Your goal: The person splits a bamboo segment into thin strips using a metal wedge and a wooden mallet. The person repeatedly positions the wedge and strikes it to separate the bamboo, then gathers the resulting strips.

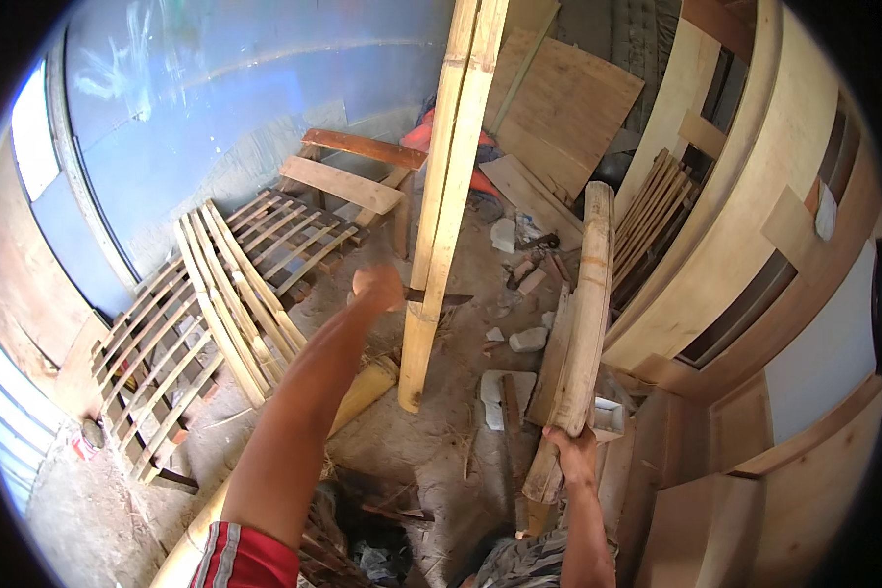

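My left hand [377,286], at the end of a bare arm below a red sleeve, is closed around the handle end of a knife. The dark knife blade [453,299] crosses a tall, pale yellow bamboo pole [451,186] and sticks out on its right side. A lengthwise split runs down this pole, which stands nearly upright on the dirt floor. My right hand [573,453] grips the lower part of a thick, weathered bamboo length [590,304], which slants up and away on the right, apart from the pole. Most of the knife handle is hidden by my fingers.
Split bamboo strips [240,294] lie over a slatted frame [167,367] at left. Another bamboo pole [363,397] lies low beside my left arm. Stones [529,339] and scraps litter the dirt floor. A large wooden frame [725,225] leans at right; a plywood board [568,113] stands behind.
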`<state>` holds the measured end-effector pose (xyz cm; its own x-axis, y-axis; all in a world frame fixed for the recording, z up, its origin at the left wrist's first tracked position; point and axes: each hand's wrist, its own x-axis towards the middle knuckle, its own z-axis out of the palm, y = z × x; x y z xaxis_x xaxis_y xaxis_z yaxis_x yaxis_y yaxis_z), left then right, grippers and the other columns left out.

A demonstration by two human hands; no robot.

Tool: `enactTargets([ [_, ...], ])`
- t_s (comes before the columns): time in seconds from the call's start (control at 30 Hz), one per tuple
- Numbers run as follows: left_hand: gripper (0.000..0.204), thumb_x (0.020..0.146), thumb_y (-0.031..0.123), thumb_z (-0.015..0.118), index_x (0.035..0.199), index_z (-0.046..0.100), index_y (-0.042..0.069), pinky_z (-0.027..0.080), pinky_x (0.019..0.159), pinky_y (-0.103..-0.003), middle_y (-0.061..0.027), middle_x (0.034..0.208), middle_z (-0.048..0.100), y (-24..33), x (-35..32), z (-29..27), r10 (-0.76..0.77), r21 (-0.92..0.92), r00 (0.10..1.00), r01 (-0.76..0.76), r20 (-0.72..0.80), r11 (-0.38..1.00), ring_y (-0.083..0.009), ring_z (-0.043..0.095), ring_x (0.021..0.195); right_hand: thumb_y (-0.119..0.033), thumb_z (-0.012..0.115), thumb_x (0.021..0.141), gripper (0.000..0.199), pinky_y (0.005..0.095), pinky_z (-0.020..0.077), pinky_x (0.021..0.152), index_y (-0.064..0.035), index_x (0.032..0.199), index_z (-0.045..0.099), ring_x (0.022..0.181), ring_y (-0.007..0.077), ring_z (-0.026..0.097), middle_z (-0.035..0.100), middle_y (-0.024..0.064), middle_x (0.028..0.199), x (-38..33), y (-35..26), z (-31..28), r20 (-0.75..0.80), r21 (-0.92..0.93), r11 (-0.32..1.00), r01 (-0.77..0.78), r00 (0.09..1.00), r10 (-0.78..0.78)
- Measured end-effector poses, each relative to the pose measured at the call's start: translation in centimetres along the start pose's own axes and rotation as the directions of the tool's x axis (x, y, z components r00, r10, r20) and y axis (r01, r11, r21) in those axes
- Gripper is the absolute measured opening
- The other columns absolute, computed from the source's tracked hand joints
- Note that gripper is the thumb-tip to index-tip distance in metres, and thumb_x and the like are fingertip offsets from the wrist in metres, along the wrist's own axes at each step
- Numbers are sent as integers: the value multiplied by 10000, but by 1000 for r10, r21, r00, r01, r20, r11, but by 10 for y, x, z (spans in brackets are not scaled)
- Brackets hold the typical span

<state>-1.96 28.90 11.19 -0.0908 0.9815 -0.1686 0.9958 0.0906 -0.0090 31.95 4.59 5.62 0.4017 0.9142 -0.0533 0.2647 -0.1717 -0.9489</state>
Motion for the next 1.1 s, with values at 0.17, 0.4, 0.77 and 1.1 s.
enactTargets([
  [0.17,231,830,204,682,1027,752,106,550,836,-353,-117,1090,728,2,-22,14,10,40,1000,-10,-10,999,-251,699,1037,-220,760,697,604,354,486,877,81,1196,602,963,268,646,681,165,1070,-7,4,-9,81,63,994,-86,993,80],
  [0.4,243,849,215,646,1034,747,93,553,827,-373,-122,1087,726,16,-44,11,75,74,997,-77,34,994,-267,696,1034,-219,787,721,465,342,511,793,96,1037,657,865,236,663,705,153,970,-13,3,-2,68,78,996,-49,997,43],
  [0.77,249,860,250,652,976,732,44,561,813,-424,-166,978,724,60,-31,74,104,-135,995,-103,-1,985,-312,707,934,-166,771,736,552,347,516,845,76,1197,586,957,232,661,693,155,1059,-4,29,-7,36,-41,999,18,999,-17],
  [1.1,257,838,245,665,957,732,27,565,774,-428,-164,939,727,41,-48,78,111,-170,994,-110,-2,979,-309,714,893,-209,814,723,662,374,488,916,84,1246,535,1028,265,638,661,192,1137,6,16,-17,-171,152,951,271,955,-244],
])
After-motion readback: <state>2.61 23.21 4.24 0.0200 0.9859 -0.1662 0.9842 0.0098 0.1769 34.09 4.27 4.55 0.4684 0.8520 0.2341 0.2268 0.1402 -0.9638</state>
